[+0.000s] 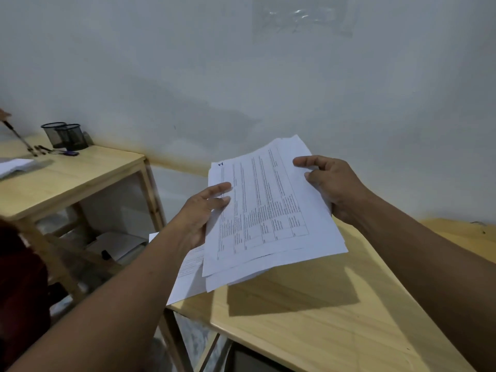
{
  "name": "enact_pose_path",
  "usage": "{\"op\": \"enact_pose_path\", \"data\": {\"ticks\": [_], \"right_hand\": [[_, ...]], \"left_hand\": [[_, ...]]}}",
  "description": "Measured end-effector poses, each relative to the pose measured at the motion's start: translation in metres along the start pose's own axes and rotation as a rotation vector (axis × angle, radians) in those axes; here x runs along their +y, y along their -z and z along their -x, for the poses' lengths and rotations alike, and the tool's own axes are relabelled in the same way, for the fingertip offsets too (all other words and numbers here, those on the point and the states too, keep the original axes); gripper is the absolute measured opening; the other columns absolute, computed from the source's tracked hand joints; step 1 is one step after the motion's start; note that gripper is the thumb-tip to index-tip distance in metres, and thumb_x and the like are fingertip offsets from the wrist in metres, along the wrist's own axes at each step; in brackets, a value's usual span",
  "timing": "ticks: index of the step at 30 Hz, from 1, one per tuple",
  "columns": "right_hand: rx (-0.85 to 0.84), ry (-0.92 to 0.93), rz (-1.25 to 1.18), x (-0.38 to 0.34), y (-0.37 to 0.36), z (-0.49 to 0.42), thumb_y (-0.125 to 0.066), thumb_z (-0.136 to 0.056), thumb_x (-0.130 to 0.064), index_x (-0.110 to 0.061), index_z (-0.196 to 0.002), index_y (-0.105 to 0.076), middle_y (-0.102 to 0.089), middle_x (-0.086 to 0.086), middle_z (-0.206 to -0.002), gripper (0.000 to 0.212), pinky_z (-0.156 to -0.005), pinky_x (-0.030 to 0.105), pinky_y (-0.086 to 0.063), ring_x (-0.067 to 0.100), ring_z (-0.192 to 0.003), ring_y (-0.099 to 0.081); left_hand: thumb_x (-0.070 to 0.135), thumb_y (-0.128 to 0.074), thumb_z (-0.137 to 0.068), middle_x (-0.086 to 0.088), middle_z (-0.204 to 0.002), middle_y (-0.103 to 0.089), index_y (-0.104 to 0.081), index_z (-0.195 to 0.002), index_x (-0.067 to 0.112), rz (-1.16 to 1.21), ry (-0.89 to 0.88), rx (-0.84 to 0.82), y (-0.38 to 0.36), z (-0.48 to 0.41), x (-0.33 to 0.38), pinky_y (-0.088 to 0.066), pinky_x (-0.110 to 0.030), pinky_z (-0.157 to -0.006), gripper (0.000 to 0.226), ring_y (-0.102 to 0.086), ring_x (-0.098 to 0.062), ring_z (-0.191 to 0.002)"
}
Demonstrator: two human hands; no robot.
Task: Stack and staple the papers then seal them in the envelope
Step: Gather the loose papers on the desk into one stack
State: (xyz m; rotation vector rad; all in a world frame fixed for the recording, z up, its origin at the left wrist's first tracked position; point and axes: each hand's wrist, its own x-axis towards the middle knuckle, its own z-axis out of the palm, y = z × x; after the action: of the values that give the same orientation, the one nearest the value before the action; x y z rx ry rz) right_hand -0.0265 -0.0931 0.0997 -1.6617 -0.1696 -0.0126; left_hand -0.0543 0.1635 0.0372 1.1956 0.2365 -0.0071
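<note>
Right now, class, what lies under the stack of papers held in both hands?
Under the papers, held by the left hand and right hand, lie their shadow on the wooden table and another printed sheet overhanging its edge. The rest of that sheet is covered.

I see the papers held above the near surface, my left grip on their left edge and my right grip on their right. One sheet lies beneath them, overhanging the surface's left edge. Far left, a second surface carries two mesh cups by the wall.
</note>
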Motion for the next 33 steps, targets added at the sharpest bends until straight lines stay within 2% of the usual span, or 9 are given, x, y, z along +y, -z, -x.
{"op": "enact_pose_path", "data": {"ticks": [5, 7, 10, 13, 16, 19, 23, 27, 33], "right_hand": [[-0.071, -0.074, -0.035, 0.020, -0.017, -0.001, -0.063, -0.092, -0.005, -0.014, -0.107, -0.071, -0.066, 0.024, -0.122, 0.020, -0.077, 0.036, -0.053, 0.026, -0.090, -0.065], [-0.134, -0.098, -0.004, 0.030, -0.026, -0.001, -0.065, -0.092, -0.005, -0.014, -0.110, -0.070, -0.064, 0.018, -0.127, 0.020, -0.087, 0.039, -0.057, 0.026, -0.099, -0.068], [-0.105, -0.088, 0.002, 0.043, -0.046, -0.003, -0.057, -0.095, 0.004, -0.013, -0.103, -0.069, -0.055, 0.008, -0.135, 0.023, -0.102, 0.036, -0.050, 0.026, -0.112, -0.064], [-0.131, -0.164, -0.020, 0.052, -0.063, 0.002, -0.051, -0.098, 0.000, -0.014, -0.108, -0.067, -0.064, 0.012, -0.120, 0.024, -0.075, 0.028, -0.055, 0.023, -0.090, -0.068], [-0.164, -0.254, 0.061, 0.063, -0.072, 0.006, -0.046, -0.099, -0.010, -0.019, -0.115, -0.062, -0.066, 0.011, -0.109, 0.024, -0.065, 0.033, -0.050, 0.026, -0.080, -0.063], [-0.178, -0.301, 0.137, 0.076, -0.073, 0.015, -0.042, -0.096, -0.010, -0.019, -0.112, -0.057, -0.069, 0.009, -0.108, 0.024, -0.055, 0.034, -0.049, 0.028, -0.067, -0.067], [-0.241, -0.150, 0.417, 0.100, -0.071, 0.025, -0.053, -0.093, -0.009, -0.017, -0.100, -0.067, -0.072, 0.003, -0.097, 0.017, -0.058, 0.027, -0.044, 0.021, -0.066, -0.067], [-0.225, 0.072, 0.677, 0.117, -0.074, 0.024, -0.069, -0.088, -0.023, -0.023, -0.098, -0.070, -0.070, -0.006, -0.099, 0.010, -0.069, 0.013, -0.040, 0.013, -0.096, -0.064], [-0.251, 0.077, 0.908, 0.120, -0.064, 0.025, -0.074, -0.082, -0.044, -0.022, -0.118, -0.063, -0.054, -0.007, -0.105, 0.043, -0.077, 0.029, -0.041, 0.009, -0.094, -0.053]], "left_hand": [[-0.005, -0.060, -0.094, -0.014, -0.124, -0.071, -0.078, -0.106, 0.014, -0.066, -0.018, 0.053, 0.025, 0.002, 0.002, -0.054, -0.047, -0.101, 0.029, -0.067, -0.036, -0.116], [-0.005, -0.061, -0.094, -0.012, -0.125, -0.071, -0.080, -0.104, 0.017, -0.135, -0.027, 0.076, 0.035, 0.004, 0.004, -0.054, -0.050, -0.100, 0.030, -0.067, -0.037, -0.115], [-0.006, -0.061, -0.094, -0.006, -0.126, -0.071, -0.078, -0.110, 0.015, -0.201, -0.036, 0.065, 0.044, 0.009, 0.005, -0.053, -0.050, -0.102, 0.031, -0.070, -0.034, -0.111], [-0.008, -0.056, -0.097, -0.006, -0.122, -0.072, -0.075, -0.114, 0.009, -0.279, -0.021, 0.089, 0.055, 0.014, 0.002, -0.052, -0.039, -0.103, 0.031, -0.074, -0.024, -0.102], [-0.004, -0.054, -0.098, -0.001, -0.115, -0.071, -0.077, -0.107, 0.018, -0.410, -0.034, 0.161, 0.075, 0.020, 0.003, -0.057, -0.034, -0.093, 0.033, -0.073, -0.019, -0.094], [0.000, -0.055, -0.099, 0.000, -0.109, -0.069, -0.077, -0.108, 0.022, -0.445, -0.001, 0.198, 0.098, 0.028, 0.008, -0.062, -0.029, -0.066, 0.032, -0.074, -0.023, -0.086], [0.000, -0.059, -0.096, -0.005, -0.116, -0.070, -0.079, -0.103, 0.025, -0.444, 0.024, 0.233, 0.127, 0.033, 0.008, -0.061, -0.032, -0.069, 0.032, -0.075, -0.026, -0.089], [-0.002, -0.059, -0.096, -0.008, -0.115, -0.072, -0.079, -0.104, 0.022, -0.437, 0.034, 0.236, 0.133, 0.034, 0.002, -0.062, -0.029, -0.065, 0.032, -0.076, -0.026, -0.086], [-0.002, -0.058, -0.097, -0.002, -0.105, -0.073, -0.077, -0.106, 0.020, -0.447, 0.054, 0.193, 0.114, 0.031, -0.006, -0.060, -0.026, -0.058, 0.031, -0.077, -0.018, -0.069]]}}
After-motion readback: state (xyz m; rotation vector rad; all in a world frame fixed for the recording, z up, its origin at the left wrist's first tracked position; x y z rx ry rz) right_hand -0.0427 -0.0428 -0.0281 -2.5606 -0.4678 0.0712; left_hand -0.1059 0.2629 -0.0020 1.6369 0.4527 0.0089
